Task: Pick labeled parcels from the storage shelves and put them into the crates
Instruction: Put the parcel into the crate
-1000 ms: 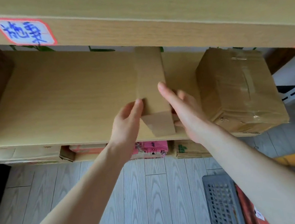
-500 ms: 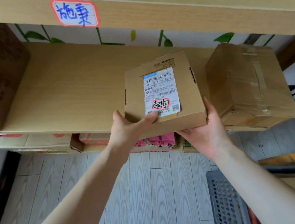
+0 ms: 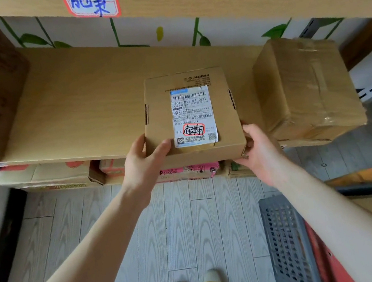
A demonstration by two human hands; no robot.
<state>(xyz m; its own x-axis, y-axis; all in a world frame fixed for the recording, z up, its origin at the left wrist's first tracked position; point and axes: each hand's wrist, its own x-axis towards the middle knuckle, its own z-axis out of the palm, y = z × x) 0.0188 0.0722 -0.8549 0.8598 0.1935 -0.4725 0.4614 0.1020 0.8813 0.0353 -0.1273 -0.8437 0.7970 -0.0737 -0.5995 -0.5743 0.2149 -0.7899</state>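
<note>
Gripping the labeled parcel (image 3: 190, 115) at its near corners with left hand (image 3: 144, 163), thumb on top, and right hand (image 3: 260, 152), fingers underneath; held at the front edge of the shelf (image 3: 74, 105), beside a taped box (image 3: 304, 87). Picked but not yet crated; left to do: lowering into the grey crate (image 3: 287, 242) below right, contents hidden
</note>
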